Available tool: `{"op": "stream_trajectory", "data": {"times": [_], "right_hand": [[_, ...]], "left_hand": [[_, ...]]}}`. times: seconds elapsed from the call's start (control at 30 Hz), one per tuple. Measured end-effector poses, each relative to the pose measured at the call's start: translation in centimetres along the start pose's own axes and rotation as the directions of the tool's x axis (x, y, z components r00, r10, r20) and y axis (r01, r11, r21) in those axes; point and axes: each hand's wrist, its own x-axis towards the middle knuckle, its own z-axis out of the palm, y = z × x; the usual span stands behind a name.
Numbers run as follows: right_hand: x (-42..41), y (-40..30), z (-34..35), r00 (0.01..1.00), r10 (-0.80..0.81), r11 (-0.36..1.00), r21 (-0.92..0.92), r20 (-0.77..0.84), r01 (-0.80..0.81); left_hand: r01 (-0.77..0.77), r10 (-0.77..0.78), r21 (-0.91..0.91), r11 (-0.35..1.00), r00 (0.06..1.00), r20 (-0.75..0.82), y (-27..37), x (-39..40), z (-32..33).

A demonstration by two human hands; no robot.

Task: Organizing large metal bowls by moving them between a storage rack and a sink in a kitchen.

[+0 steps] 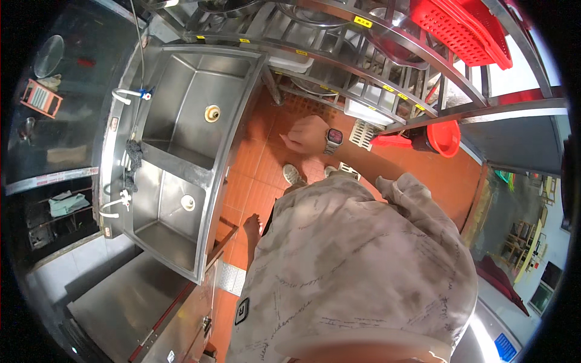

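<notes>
My right hand (305,132) reaches out over the tiled floor, back of the hand upward and fingers mostly hidden beneath it. A wristwatch (335,136) with a metal band is on that wrist. I see no object in this hand, but its palm side is hidden. My left hand (253,225) hangs beside my shirt (358,254), partly covered by it, with the fingers curled. Nearest to it is the front of a two-basin stainless steel sink (211,177). The far basin (181,109) and near basin (170,227) each show a drain and no water.
A metal rack (327,59) ahead holds bowls, white trays and a red plastic basket (458,34). A red dustpan (392,140) and red bucket (445,138) stand below it. Two faucets (122,94) line the sink's left edge. A steel counter (131,299) adjoins the sink.
</notes>
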Motion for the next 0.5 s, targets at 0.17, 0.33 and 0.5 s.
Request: {"op": "stream_trajectory", "data": {"times": [0.17, 0.33, 0.5], "right_hand": [[-1.2, 0.1, 0.5, 0.983, 0.176, 0.975, -0.145, 0.057, -0.167], [-2.2, 1.2, 0.4, 0.740, 0.627, 0.778, -0.256, 0.243, -0.574], [-7.9, 8.7, -1.6, 0.694, 0.716, 0.679, -0.157, -0.075, -0.717]], "left_hand": [[-0.031, 0.009, 0.110, 0.993, 0.980, 0.198, 0.8, 0.4, -5.8], [-0.048, 0.006, 0.143, 0.989, 0.960, 0.282, 1.1, 2.6, -7.3], [-0.099, 0.041, 0.156, 0.983, 0.941, 0.335, 5.1, 3.5, -8.2]]}}
